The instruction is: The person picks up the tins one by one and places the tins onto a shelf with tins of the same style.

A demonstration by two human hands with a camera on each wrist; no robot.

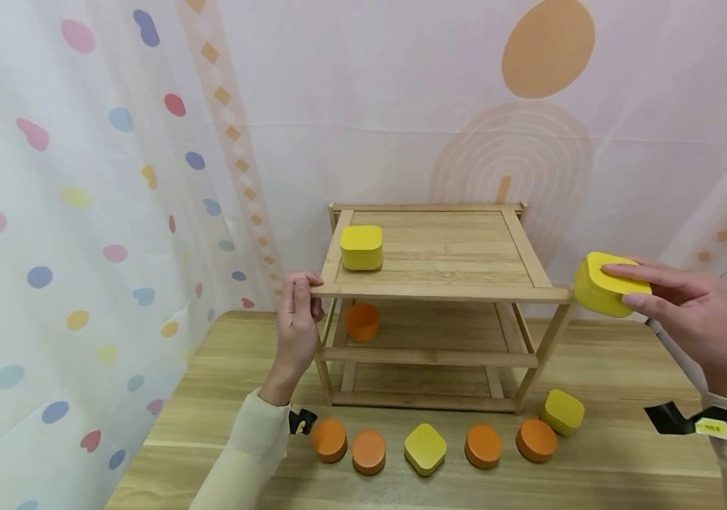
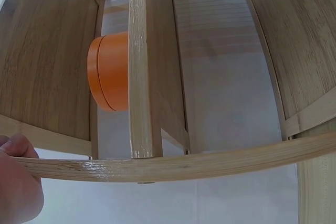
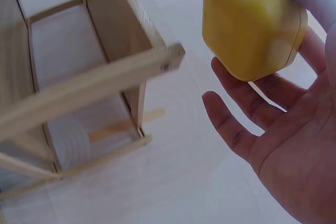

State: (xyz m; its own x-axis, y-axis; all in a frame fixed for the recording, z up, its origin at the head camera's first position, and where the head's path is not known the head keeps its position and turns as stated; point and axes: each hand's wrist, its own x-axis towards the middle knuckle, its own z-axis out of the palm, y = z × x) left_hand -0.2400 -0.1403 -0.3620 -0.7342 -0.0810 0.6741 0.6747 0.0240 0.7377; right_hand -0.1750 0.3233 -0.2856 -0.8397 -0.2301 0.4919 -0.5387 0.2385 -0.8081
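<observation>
**Yellow tin held beside the rack's top corner**

Beside the right front corner of the wooden rack (image 1: 440,283), the right hand (image 1: 701,326) holds a yellow rounded-square tin (image 1: 606,283) in the air, level with the top shelf and just clear of it. Its grip is fairly wide: fingers lie across the tin's top and the thumb presses the near side, while the wrist view shows the lower fingers spread and the palm open beneath the tin.

The left hand (image 1: 296,322) grips the rack's left front corner, thumb on top of the front rail and fingers curled underneath.

A second yellow tin (image 1: 361,248) sits at the left of the top shelf, and a round orange tin (image 1: 362,322) stands on the middle shelf below it. On the table (image 1: 618,467), in front of the rack, lie four orange round tins and two yellow ones.

A small yellow tag (image 1: 712,426) on the right wrist band seems to carry print, too small to read.
</observation>
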